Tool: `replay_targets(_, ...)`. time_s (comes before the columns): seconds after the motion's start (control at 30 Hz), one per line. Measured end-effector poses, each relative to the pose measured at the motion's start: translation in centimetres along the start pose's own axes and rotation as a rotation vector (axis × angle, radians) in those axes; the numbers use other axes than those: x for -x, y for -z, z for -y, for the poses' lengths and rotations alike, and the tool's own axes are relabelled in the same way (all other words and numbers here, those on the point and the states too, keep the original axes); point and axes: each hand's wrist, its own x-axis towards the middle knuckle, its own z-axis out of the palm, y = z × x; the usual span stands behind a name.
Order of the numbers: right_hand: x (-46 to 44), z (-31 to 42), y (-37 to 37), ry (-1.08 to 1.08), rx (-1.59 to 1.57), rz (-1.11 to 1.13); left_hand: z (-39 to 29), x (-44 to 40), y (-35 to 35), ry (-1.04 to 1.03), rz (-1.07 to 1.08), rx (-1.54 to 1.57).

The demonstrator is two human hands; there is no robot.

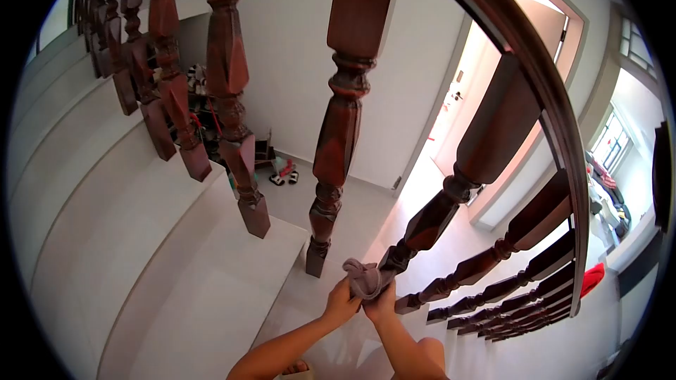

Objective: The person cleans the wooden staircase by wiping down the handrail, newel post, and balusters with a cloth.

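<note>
A greyish-mauve cloth (365,280) is bunched around the lower end of a dark wooden baluster (429,224). My left hand (342,305) is closed on the cloth from the left side. On the right, my right hand (382,304) also grips it, close against the baluster's foot. The cloth and the hands hide the bottom of this baluster, and several of my fingertips are out of sight. Just left of the cloth stands another turned baluster (338,141), which neither hand touches.
Pale stairs (204,274) climb to the left, lined with more balusters (229,63). A curved handrail (563,112) arches overhead to the right. Below are sandals (277,179) on the floor, an open door (517,35) and a red cloth (593,279).
</note>
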Motion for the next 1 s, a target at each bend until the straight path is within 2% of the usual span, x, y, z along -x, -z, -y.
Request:
replay_targets(0.03, 2.1, 1.5, -4.4, 0.067, 0.079, -0.067, -0.7, 0.1, 0.9, -0.051, -0.11, -0.009)
replay_targets(0.07, 4.0, 3.3, -8.7, 0.124, 0.318, 0.067, -1.2, -0.9, 2.4, -0.414, -0.228, -0.041)
replay_targets(0.1, 4.7, 4.2, -10.9, 0.328, 0.535, 0.139, -2.1, -1.3, 3.8, -0.306, -0.292, -0.143)
replay_targets(0.17, 6.1, 7.0, -16.1, 0.555, 0.944, 0.279, -9.8, -3.2, 7.9, -0.25, -0.459, -0.262)
replay_targets(0.23, 4.8, 9.5, -22.3, 0.821, 0.956, 0.406, -20.5, -6.0, 12.1, -0.063, -0.642, -0.474)
replay_targets(0.33, 2.5, 14.9, -34.5, 0.881, 1.092, 0.364, -26.9, -12.4, 19.4, -0.803, -0.716, -0.629)
replay_targets(0.37, 2.2, 16.0, -38.3, 0.993, 1.12, 0.427, -29.5, -15.1, 21.4, -0.991, -0.719, -0.742)
replay_targets(0.43, 1.4, 18.4, -46.0, 1.228, 1.158, 0.545, -34.7, -19.6, 23.2, -0.654, -0.552, -0.034)
replay_targets(0.5, 2.2, 19.0, -49.7, 1.047, 1.069, 0.63, -39.7, -22.6, 22.8, -0.581, -0.367, 0.347)
replay_targets(0.53, 2.2, 19.1, -51.1, 0.957, 1.025, 0.673, -41.4, -22.3, 21.3, -0.591, -0.404, 0.306)
replay_targets(0.57, 1.8, 18.3, -51.6, 1.127, 0.911, 0.613, -42.2, -21.9, 20.1, -0.596, -0.445, 0.272)
replay_targets(0.6, 1.0, 17.1, -51.3, 1.278, 0.793, 0.543, -41.8, -21.7, 19.9, -0.662, -0.392, 0.264)
replay_targets(0.63, 0.6, 16.3, -50.8, 1.416, 0.677, 0.472, -40.8, -22.1, 19.6, -0.766, -0.459, 0.2)
replay_targets(0.7, 0.2, 16.0, -50.2, 1.34, 0.719, 0.435, -38.3, -23.1, 19.2, -0.963, -0.588, 0.042)
replay_targets(0.73, 0.7, 16.0, -49.6, 1.286, 0.748, 0.456, -37.7, -23.0, 18.8, -0.971, -0.666, 0.02)
replay_targets(0.77, 0.9, 15.8, -49.0, 1.231, 0.779, 0.475, -34.7, -24.6, 19.6, -0.958, -0.746, -0.271)
replay_targets(0.83, -0.5, 14.4, -47.0, 1.339, 0.824, 0.447, -27.2, -29.1, 21.8, -0.903, -0.851, -0.862)
replay_targets(0.9, -2.6, 13.0, -43.9, 1.437, 0.942, 0.454, -27.4, -24.5, 19.0, -0.77, -0.694, -0.536)
replay_targets(1.0, -3.3, 10.5, -40.1, 1.26, 0.976, 0.398, -23.7, -21.0, 16.2, -0.558, -0.606, -0.19)
